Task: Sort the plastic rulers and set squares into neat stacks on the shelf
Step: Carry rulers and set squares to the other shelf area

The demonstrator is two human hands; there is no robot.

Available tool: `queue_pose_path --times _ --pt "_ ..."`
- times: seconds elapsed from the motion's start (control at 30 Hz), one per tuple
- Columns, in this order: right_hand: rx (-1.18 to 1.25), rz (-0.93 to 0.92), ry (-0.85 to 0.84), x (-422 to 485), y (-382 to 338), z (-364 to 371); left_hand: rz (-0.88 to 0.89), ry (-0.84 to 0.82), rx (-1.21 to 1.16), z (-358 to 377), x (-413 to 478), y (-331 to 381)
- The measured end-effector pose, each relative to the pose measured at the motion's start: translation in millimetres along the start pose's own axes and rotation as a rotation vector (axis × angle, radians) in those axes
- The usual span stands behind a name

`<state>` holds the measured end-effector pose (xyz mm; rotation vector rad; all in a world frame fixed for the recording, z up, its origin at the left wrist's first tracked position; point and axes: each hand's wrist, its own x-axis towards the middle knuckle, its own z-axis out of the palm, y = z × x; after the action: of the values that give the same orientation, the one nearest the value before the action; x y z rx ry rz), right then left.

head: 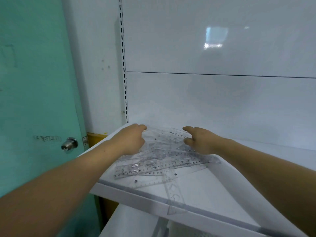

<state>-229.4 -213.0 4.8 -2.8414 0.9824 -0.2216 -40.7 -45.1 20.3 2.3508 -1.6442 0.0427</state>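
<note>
- While the pile (162, 161) of clear rulers and set squares lies mixed on the white shelf (222, 185), the left hand (131, 139) and right hand (200, 141) curl their fingers round its far edges.
- I would draw out rulers first; one set square (176, 200) overhangs the front edge and may slip.

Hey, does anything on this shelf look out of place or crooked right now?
Yes. The clear rulers and set squares lie crisscrossed in a loose heap rather than in stacks. One set square at the near side pokes out over the front edge of the shelf, with its tip hanging past it. It might slip off.
</note>
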Motion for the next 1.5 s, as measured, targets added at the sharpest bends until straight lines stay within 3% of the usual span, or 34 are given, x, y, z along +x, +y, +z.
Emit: queue_pose_path --times 0.33,0.63,0.87,1.23,1.5 --pt "-0.056 0.017 0.187 -15.2 0.5 -13.9 0.055 0.099 -0.186 -0.7 -7.0 7.6" --pt "-0.084 0.287 0.237 -107.3 54.3 -34.4 0.272 0.023 -0.296 10.2 -3.1 88.4" --pt "-0.101 0.423 0.305 -221.9 114.8 -60.0 0.414 -0.047 -0.326 26.6 -20.6 197.7" --pt "-0.16 0.641 0.301 -447.9 258.4 -105.5 0.545 -0.243 -0.356 92.7 -82.2 442.8" --pt "-0.111 0.688 0.288 -512.7 339.1 -114.2 0.576 -0.281 -0.326 118.7 -95.9 549.3"
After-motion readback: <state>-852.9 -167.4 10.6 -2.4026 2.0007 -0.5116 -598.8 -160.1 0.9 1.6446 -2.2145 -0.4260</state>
